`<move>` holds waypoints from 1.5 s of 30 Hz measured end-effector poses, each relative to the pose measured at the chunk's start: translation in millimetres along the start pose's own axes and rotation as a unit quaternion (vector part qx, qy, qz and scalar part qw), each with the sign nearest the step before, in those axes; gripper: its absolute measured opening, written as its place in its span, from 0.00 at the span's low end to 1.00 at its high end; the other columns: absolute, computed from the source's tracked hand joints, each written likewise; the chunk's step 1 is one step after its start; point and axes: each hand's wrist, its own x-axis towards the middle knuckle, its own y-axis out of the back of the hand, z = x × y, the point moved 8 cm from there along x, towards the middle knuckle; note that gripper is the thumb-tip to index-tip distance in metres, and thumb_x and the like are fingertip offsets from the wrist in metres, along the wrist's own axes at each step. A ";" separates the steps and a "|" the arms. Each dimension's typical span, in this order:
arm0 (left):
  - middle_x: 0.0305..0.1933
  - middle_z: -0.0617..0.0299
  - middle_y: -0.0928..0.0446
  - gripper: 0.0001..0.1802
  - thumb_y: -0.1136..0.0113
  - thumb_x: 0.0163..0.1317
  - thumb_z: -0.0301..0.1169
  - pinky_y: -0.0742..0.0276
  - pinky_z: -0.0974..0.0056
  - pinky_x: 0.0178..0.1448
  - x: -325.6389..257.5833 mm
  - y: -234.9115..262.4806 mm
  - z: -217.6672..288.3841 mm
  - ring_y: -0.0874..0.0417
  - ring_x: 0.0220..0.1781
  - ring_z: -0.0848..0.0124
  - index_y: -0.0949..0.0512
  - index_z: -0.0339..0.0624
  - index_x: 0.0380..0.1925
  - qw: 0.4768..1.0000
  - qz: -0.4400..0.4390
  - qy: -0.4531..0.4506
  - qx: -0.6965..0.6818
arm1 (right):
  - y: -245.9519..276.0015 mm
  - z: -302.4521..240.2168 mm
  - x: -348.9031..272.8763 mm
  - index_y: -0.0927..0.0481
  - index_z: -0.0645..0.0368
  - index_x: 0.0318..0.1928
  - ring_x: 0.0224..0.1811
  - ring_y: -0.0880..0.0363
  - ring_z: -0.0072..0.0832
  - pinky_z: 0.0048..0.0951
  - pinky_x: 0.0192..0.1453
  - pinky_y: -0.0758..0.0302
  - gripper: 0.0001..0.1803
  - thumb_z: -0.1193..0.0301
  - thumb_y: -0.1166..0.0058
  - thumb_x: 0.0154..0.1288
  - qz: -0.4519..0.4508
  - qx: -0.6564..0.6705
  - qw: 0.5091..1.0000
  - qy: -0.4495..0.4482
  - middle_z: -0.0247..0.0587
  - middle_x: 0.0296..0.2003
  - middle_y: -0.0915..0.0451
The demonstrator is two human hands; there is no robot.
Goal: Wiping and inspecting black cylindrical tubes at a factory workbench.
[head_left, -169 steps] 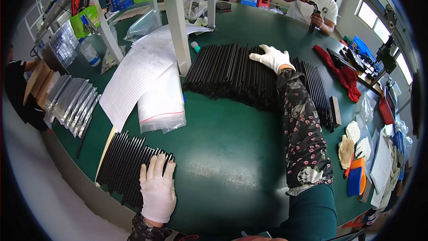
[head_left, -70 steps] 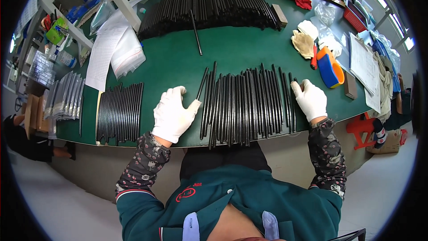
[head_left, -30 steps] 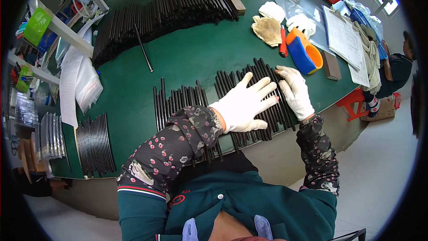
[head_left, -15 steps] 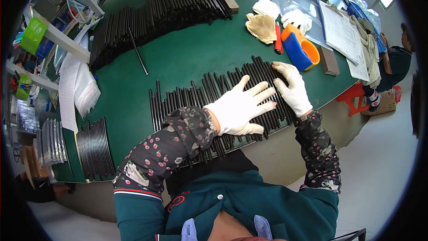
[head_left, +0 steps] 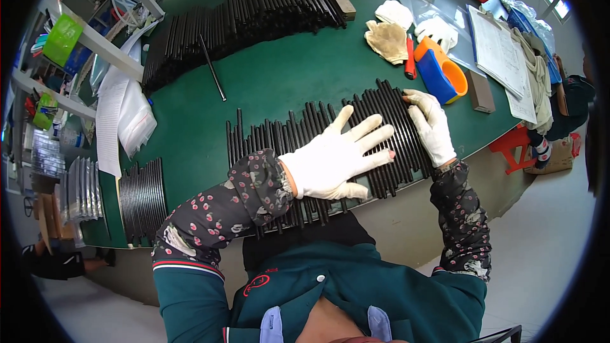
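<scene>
Head view: black rods (head_left: pixel 314 124) lie side by side along the near edge of the surface (head_left: pixel 286 67), ends uneven. Left hand (head_left: pixel 330 160) spreads its fingers over them; right hand (head_left: pixel 433 126), thumb slightly apart, borders them. 1 far-edge pile (head_left: pixel 254 7) seems left to do.

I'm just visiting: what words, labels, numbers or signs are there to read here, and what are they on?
White sheet at left: rows of print, too small to read.
White papers at right: faint marks, too small to read.
Red emblem on the dark green shirt: ringed marks, too small to read surely.
Black rods: no writing visible.
</scene>
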 end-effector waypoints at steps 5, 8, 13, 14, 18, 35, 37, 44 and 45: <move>0.73 0.43 0.46 0.41 0.39 0.54 0.52 0.50 0.37 0.72 -1.9 -7.9 -2.9 0.47 0.76 0.48 0.37 0.45 0.65 0.998 -0.031 0.052 0.000 | 1.0 -2.8 3.5 0.20 0.64 0.42 0.50 0.23 0.36 0.32 0.58 0.29 0.09 0.80 0.48 0.61 0.007 0.000 1.000 0.000 0.44 0.46 0.19; 0.73 0.41 0.47 0.42 0.43 0.57 0.55 0.49 0.34 0.71 5.5 -6.2 -3.0 0.48 0.75 0.44 0.39 0.44 0.66 0.999 0.007 0.043 -0.028 | -2.0 0.4 3.0 0.20 0.64 0.42 0.50 0.22 0.36 0.32 0.57 0.28 0.09 0.80 0.48 0.61 0.011 0.017 1.000 0.010 0.44 0.46 0.19; 0.60 0.48 0.31 0.35 0.36 0.51 0.38 0.30 0.50 0.60 -27.2 74.7 -67.1 0.27 0.58 0.51 0.34 0.42 0.60 0.971 0.125 0.202 0.031 | 3.9 5.5 -1.5 0.21 0.65 0.40 0.49 0.23 0.37 0.32 0.57 0.27 0.08 0.81 0.49 0.61 0.018 -0.010 0.999 0.035 0.45 0.46 0.19; 0.51 0.50 0.27 0.31 0.36 0.51 0.37 0.28 0.52 0.54 -49.5 88.6 -93.0 0.24 0.52 0.52 0.31 0.41 0.55 0.936 0.169 0.291 0.100 | 4.8 9.9 -3.0 0.21 0.65 0.41 0.50 0.23 0.37 0.33 0.57 0.27 0.08 0.81 0.49 0.61 0.018 -0.006 0.999 0.033 0.45 0.46 0.19; 0.54 0.48 0.25 0.32 0.37 0.55 0.43 0.25 0.55 0.57 -160.3 107.6 -180.5 0.22 0.56 0.52 0.32 0.40 0.58 0.749 0.153 0.629 0.142 | 3.1 8.4 0.1 0.22 0.64 0.43 0.50 0.23 0.35 0.31 0.58 0.27 0.09 0.82 0.50 0.62 0.006 0.006 1.000 0.008 0.44 0.48 0.20; 0.32 0.48 0.21 0.28 0.40 0.56 0.32 0.23 0.54 0.43 -252.4 55.8 -47.4 0.18 0.36 0.51 0.32 0.38 0.58 0.777 0.107 0.617 -0.061 | -0.2 26.9 -0.1 0.23 0.64 0.45 0.52 0.24 0.32 0.29 0.61 0.30 0.13 0.85 0.49 0.59 -0.007 0.016 1.000 -0.017 0.42 0.50 0.21; 0.26 0.55 0.22 0.28 0.39 0.56 0.31 0.23 0.60 0.36 -255.8 42.2 -23.1 0.19 0.28 0.60 0.31 0.39 0.58 0.781 0.090 0.609 -0.109 | -1.7 26.5 2.1 0.23 0.63 0.46 0.51 0.23 0.31 0.29 0.60 0.29 0.14 0.85 0.49 0.59 -0.007 0.002 1.000 -0.011 0.41 0.50 0.21; 0.41 0.54 0.24 0.30 0.38 0.57 0.44 0.23 0.57 0.43 -202.0 49.5 1.2 0.19 0.42 0.58 0.32 0.41 0.56 0.857 0.096 0.505 0.047 | -0.2 29.5 0.3 0.25 0.64 0.51 0.50 0.23 0.27 0.26 0.60 0.29 0.16 0.85 0.51 0.63 -0.012 -0.044 0.999 0.024 0.40 0.50 0.22; 0.44 0.53 0.25 0.32 0.36 0.54 0.44 0.25 0.55 0.48 -182.4 53.3 4.0 0.21 0.46 0.56 0.31 0.41 0.56 0.894 0.064 0.443 0.036 | -1.5 30.7 0.3 0.24 0.64 0.51 0.50 0.23 0.27 0.26 0.60 0.29 0.16 0.85 0.51 0.63 -0.015 -0.047 0.999 0.022 0.40 0.50 0.22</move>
